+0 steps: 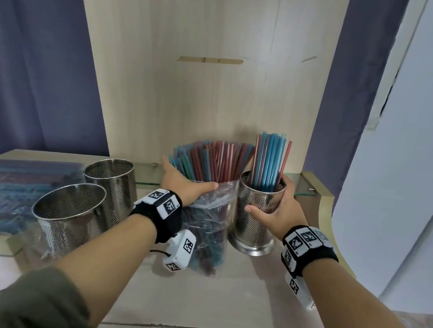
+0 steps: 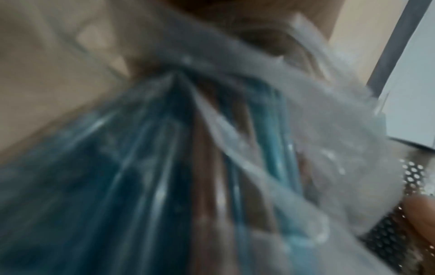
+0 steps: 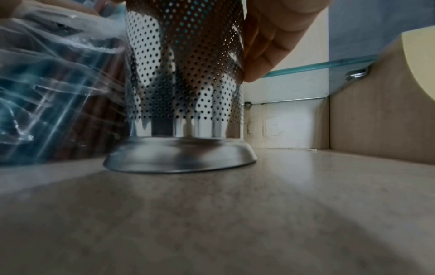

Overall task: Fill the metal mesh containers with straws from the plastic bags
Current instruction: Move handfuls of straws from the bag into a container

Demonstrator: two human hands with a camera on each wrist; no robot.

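Home nook (wooden shelf [image 1: 208, 85], curtains [image 1: 37, 59])

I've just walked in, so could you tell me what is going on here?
A person is filling mesh containers with straws. The left hand grips the open plastic bag of red and blue straws, while the right hand holds the partly filled container standing on the counter. Two empty containers wait at the left.

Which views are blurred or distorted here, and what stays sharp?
Head view: sharp in the middle, edges bowed by the wide lens, the sleeve smeared. Left wrist view: soft throughout, the plastic bag of straws fills it. Right wrist view: the perforated metal container is crisp, the near countertop blurred and shadowed.
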